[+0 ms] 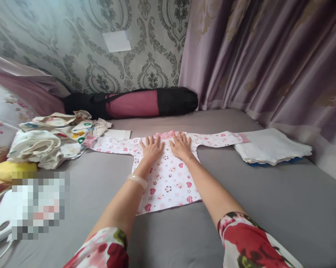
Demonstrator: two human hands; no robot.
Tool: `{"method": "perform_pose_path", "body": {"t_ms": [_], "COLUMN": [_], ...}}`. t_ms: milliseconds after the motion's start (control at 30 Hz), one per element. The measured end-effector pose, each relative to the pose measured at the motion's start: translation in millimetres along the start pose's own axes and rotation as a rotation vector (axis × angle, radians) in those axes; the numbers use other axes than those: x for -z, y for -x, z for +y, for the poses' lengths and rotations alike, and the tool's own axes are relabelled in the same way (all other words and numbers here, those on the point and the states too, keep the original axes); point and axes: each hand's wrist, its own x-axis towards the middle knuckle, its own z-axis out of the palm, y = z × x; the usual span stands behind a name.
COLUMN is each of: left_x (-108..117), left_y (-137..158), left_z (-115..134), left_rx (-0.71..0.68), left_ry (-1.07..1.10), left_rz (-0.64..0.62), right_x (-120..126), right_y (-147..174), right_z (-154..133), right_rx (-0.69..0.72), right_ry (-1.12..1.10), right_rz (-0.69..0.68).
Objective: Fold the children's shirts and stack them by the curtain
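Note:
A small white long-sleeved shirt (168,186) printed with pink hearts and flowers lies spread out, its two sleeves stretched to the sides. Pink trim shows at the collar and cuffs. My left hand (151,149) rests flat on the upper left of the shirt with fingers spread. On the upper right, my right hand (181,146) lies flat too, fingers apart, just below the collar. Neither hand grips anything. The left cuff reaches a heap of patterned cloths (56,137); the right cuff touches a stack of folded white cloth (274,145).
Grey sheet (254,216) covers the surface. A long black and maroon bag (131,104) lies along the wall. At the left are a yellow item (11,169) and a white device (3,219) with a cord, partly blurred out. Purple curtains (235,56) hang at the right.

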Motion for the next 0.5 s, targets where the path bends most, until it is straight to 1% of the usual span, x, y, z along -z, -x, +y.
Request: {"method": "perform_pose_path", "body": {"t_ms": [100,200,300,500], "left_x": [0,1,1,2], "left_y": [0,1,2,3], "left_z": [-1,-1,0,1], "left_rx": [-0.012,-0.007,-0.007,-0.018], "left_ry": [0.005,0.003,0.004,-0.002], "left_rz": [0.008,0.01,0.017,0.02], "right_x": [-1,1,7,18], "right_y": [0,-3,-7,-17], "right_z": [3,7,14,36], "right_rx": [0.002,-0.057,-0.162,-0.424], "right_ry": [-0.038,-0.123,-0.253,-0.656], "right_rz": [0.025,0.117,0.184,0.196]}}
